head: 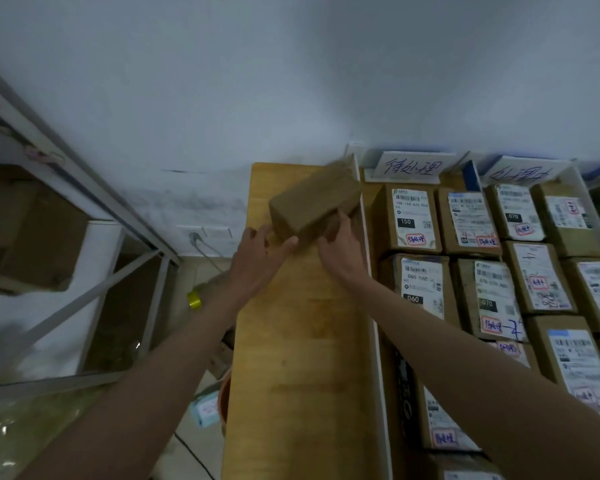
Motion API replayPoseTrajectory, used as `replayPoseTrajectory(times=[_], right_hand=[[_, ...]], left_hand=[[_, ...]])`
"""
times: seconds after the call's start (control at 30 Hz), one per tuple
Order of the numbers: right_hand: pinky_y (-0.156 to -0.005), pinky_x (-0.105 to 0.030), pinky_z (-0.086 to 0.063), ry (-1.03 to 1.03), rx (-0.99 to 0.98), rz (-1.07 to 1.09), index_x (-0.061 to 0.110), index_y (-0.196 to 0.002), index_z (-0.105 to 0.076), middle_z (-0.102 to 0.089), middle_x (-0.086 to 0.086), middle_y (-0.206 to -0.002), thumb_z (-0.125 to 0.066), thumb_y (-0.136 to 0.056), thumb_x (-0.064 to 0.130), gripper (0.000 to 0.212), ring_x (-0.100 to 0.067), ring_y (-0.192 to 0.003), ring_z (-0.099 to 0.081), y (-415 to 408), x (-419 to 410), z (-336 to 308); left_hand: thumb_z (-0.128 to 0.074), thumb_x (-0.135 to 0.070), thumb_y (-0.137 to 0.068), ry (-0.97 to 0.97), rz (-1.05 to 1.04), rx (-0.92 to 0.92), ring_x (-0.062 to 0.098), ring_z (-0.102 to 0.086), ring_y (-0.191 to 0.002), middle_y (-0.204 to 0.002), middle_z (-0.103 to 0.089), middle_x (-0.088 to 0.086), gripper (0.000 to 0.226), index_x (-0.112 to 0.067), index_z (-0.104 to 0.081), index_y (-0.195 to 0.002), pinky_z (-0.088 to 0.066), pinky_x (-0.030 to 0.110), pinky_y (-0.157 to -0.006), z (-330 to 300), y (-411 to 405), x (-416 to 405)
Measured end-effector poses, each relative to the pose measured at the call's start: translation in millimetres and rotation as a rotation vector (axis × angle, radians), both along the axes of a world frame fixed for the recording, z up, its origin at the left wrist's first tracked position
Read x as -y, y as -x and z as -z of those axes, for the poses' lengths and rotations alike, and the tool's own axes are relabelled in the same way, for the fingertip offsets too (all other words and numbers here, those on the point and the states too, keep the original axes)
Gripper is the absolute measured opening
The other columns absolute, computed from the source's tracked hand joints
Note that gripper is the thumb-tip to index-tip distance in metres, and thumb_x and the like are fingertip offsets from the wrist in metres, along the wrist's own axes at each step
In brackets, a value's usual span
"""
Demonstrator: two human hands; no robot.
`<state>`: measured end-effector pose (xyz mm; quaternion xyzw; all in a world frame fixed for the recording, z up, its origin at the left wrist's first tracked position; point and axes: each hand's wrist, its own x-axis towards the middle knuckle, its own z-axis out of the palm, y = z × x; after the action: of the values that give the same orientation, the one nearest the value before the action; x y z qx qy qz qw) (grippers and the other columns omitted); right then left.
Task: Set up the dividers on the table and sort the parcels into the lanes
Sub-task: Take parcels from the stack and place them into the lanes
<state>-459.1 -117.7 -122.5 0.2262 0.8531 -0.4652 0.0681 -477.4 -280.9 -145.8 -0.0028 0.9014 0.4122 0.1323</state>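
A plain brown cardboard parcel (pixel 312 199) is tilted above the far end of the leftmost lane of the wooden table (pixel 291 358). My left hand (pixel 257 247) grips its near left corner, thumb on the side face. My right hand (pixel 340 244) holds its near right underside. A white divider (pixel 374 327) runs along the right of this lane. Beyond it, several labelled parcels, among them one marked 150 (pixel 409 216), fill the lanes to the right. Handwritten lane signs (pixel 413 166) stand at the far end against the wall.
A metal shelf frame (pixel 94 258) stands to the left of the table. A yellow tape roll (pixel 194 299) and a wall socket with a cable (pixel 201 237) lie in the gap between. The white wall (pixel 291 81) bounds the table's far end.
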Motion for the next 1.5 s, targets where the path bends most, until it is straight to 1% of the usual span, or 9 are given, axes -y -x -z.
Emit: replayPoseTrajectory(times=[0.1, 0.27, 0.43, 0.57, 0.87, 1.1, 1.23, 1.4, 1.5], right_hand=[[-0.106, -0.047, -0.042, 0.031, -0.020, 0.077, 0.015, -0.147, -0.031, -0.047, -0.013, -0.141, -0.051, -0.095, 0.015, 0.055, -0.032, -0.126, -0.050, 1.8, 4.3, -7.9], [-0.099, -0.040, -0.047, 0.114, 0.092, 0.084, 0.013, -0.145, -0.034, -0.053, -0.009, -0.134, -0.049, -0.095, 0.018, 0.052, -0.028, -0.119, -0.054, 11.9, -8.3, -17.6], [-0.092, -0.049, -0.056, 0.262, 0.181, 0.085, 0.016, -0.142, -0.039, -0.058, -0.010, -0.128, -0.051, -0.095, 0.036, 0.052, -0.028, -0.107, -0.062, 13.0, -13.5, -5.4], [-0.106, -0.053, -0.044, 0.112, 0.190, 0.051, 0.014, -0.150, -0.028, -0.044, -0.009, -0.145, -0.059, -0.069, 0.078, 0.108, -0.032, -0.130, -0.047, -4.8, -14.2, -4.4], [-0.109, -0.049, -0.039, -0.165, 0.223, -0.186, 0.006, -0.148, -0.025, -0.036, -0.013, -0.145, -0.076, -0.067, 0.068, 0.114, -0.034, -0.135, -0.037, -35.1, -4.9, -11.4], [-0.070, -0.038, -0.063, 0.376, 0.078, -0.010, 0.016, -0.113, -0.051, -0.061, 0.001, -0.106, -0.070, -0.084, 0.053, 0.050, -0.015, -0.092, -0.062, -84.9, 2.0, -68.6], [-0.078, -0.048, -0.062, 0.625, 0.139, -0.025, 0.019, -0.119, -0.063, -0.068, -0.005, -0.115, -0.056, -0.088, 0.060, 0.052, -0.024, -0.102, -0.065, -126.1, 7.8, -101.1], [-0.084, -0.049, -0.060, 0.856, 0.094, -0.004, 0.027, -0.126, -0.063, -0.070, -0.004, -0.115, -0.047, -0.093, 0.056, 0.048, -0.025, -0.108, -0.066, -194.5, 3.5, -124.3], [-0.091, -0.048, -0.056, 0.828, 0.152, -0.087, 0.028, -0.131, -0.058, -0.066, -0.004, -0.123, -0.047, -0.089, 0.066, 0.058, -0.025, -0.112, -0.064, -239.6, -7.1, -128.7]], left_hand=[[-0.064, -0.067, -0.081, -0.070, -0.121, 0.004, 0.028, -0.054, -0.118, -0.136, -0.039, 0.005, 0.080, -0.020, -0.042, -0.142, -0.049, 0.050, -0.097, -3.8, -0.8, -1.7], [-0.073, -0.054, -0.082, -0.063, 0.029, 0.001, 0.025, -0.035, -0.140, -0.157, -0.029, 0.005, 0.098, -0.018, -0.020, -0.156, -0.037, 0.041, -0.109, -25.0, 33.2, -15.5], [-0.044, -0.048, -0.101, -0.052, -0.004, 0.065, 0.030, -0.054, -0.117, -0.128, -0.055, 0.010, 0.049, -0.014, -0.055, -0.134, -0.045, 0.039, -0.089, -23.3, 31.8, -38.8], [-0.040, -0.035, -0.103, -0.205, -0.099, 0.097, 0.025, -0.064, -0.081, -0.087, -0.067, 0.007, 0.035, -0.014, -0.065, -0.090, -0.052, 0.045, -0.072, -15.8, -14.1, -40.1], [-0.041, -0.027, -0.103, -0.143, 0.045, 0.294, 0.023, -0.058, -0.118, -0.129, -0.062, 0.004, 0.029, -0.027, -0.070, -0.108, -0.046, 0.045, -0.102, -34.6, -45.7, 3.5], [-0.052, -0.054, -0.096, -0.078, -0.139, 0.264, 0.026, -0.055, -0.123, -0.139, -0.056, 0.007, 0.063, -0.012, -0.049, -0.143, -0.046, 0.043, -0.105, -68.1, -81.0, 28.9], [-0.050, -0.068, -0.090, -0.375, -0.143, 0.387, 0.019, -0.066, -0.107, -0.120, -0.069, 0.000, 0.063, -0.019, -0.060, -0.129, -0.052, 0.042, -0.099, -105.5, -124.1, 28.4], [-0.064, -0.061, -0.085, -0.510, -0.184, 0.344, 0.012, -0.066, -0.105, -0.121, -0.067, -0.005, 0.060, -0.026, -0.053, -0.133, -0.054, 0.026, -0.080, -146.3, -197.3, 13.4], [-0.072, -0.060, -0.079, -0.526, -0.186, 0.335, 0.013, -0.067, -0.106, -0.118, -0.070, -0.005, 0.061, -0.028, -0.058, -0.130, -0.055, 0.031, -0.087, -162.0, -237.4, 12.7]])
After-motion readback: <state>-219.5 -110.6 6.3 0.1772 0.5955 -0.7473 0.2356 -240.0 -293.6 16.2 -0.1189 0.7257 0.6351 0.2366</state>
